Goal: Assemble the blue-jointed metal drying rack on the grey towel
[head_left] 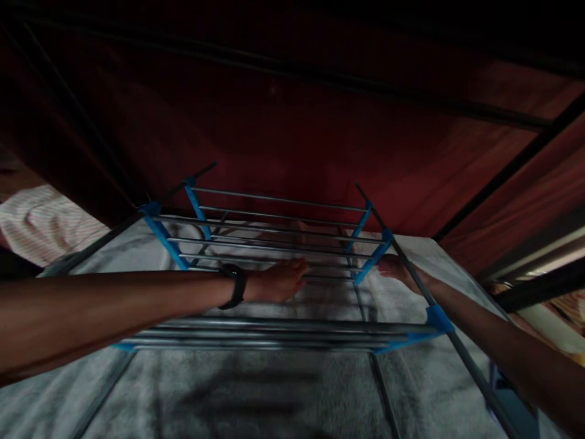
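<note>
A metal-tube rack with blue plastic brackets stands in front of me. My left hand (278, 280), with a black watch (234, 286) on its wrist, reaches across from the left. Its fingers are curled round a thin rod (329, 279) of the upper tier. My right hand (397, 270) is partly behind the right-hand pole (414, 274), close to the blue bracket (371, 262). Its fingers extend toward that bracket; whether they touch it is too dim to tell. Nearer to me, another tier of tubes (283, 326) ends at a blue bracket (439, 320) on the right.
Pale cloth (256, 396) lies under the rack. Behind it hangs dark red fabric (292, 140), crossed by dark bars (320, 70). Striped cloth (50, 219) shows at the far left. A bluish object (514, 402) is at the lower right.
</note>
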`<state>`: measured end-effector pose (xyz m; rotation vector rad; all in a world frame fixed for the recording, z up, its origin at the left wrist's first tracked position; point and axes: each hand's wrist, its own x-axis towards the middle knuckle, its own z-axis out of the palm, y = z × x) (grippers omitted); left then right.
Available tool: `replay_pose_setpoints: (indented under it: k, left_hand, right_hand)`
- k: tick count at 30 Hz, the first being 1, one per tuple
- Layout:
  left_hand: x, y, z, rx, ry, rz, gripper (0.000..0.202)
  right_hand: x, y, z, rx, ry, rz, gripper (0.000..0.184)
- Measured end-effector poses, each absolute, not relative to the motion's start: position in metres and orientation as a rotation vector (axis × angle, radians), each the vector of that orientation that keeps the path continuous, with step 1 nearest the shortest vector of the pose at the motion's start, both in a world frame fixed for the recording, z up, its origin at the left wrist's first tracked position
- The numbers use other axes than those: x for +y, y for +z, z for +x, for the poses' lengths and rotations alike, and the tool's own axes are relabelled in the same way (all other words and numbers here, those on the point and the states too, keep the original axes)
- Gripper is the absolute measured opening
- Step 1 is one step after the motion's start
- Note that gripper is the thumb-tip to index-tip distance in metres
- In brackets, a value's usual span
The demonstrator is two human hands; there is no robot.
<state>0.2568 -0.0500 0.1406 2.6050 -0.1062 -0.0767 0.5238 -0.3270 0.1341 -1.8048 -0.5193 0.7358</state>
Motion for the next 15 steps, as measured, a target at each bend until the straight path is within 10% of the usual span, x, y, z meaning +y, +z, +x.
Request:
replay_pose_setpoints:
  k: [15]
  left_hand:
    - [-0.047,0.063,0.406,-0.006,-0.015,2.559,0.045]
  right_hand:
    - [-0.307,0.119,0.506,-0.663,0.815,-1.646,0.051]
